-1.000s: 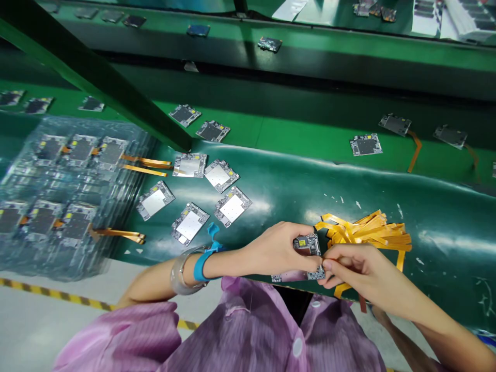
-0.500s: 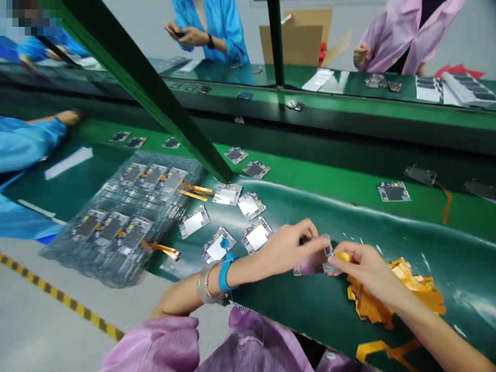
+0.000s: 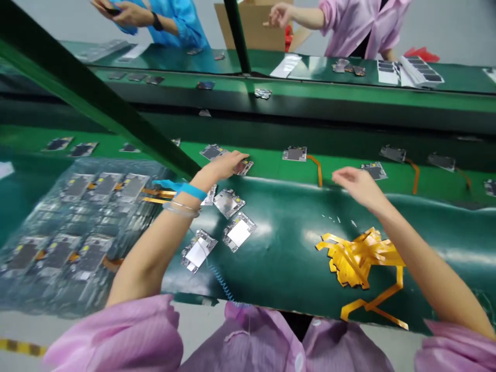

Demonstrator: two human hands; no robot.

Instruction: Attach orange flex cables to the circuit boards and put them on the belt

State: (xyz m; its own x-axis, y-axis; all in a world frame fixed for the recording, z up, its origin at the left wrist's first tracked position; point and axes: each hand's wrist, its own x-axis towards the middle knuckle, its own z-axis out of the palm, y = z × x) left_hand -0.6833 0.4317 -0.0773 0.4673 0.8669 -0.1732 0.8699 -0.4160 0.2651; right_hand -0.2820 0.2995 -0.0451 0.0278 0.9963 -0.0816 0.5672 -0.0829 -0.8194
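Note:
My left hand (image 3: 222, 168), with a blue wrist strap and bracelets, reaches onto the far strip. Its fingers stretch over a circuit board (image 3: 246, 167), partly covering it; I cannot see a grip on the board. Loosely bent, my right hand (image 3: 358, 187) hovers beside another circuit board (image 3: 376, 171) and holds nothing visible. Between the hands lies a circuit board with an orange flex cable (image 3: 295, 154) on the green strip. Several boards with silvery faces, such as this circuit board (image 3: 239, 232), rest near my left forearm. A pile of orange flex cables (image 3: 362, 258) lies below my right forearm.
Clear trays of boards (image 3: 77, 212) are stacked at the left. A slanted green post (image 3: 127, 116) crosses in front of the left side. Across the bench, a person in blue (image 3: 170, 26) and a person in pink (image 3: 364, 26) stand by a cardboard box (image 3: 256, 28).
My hands have parted from the board they held together. A board with an orange cable now lies on the far strip. My left hand moved up-left, my right hand up. The view shifted.

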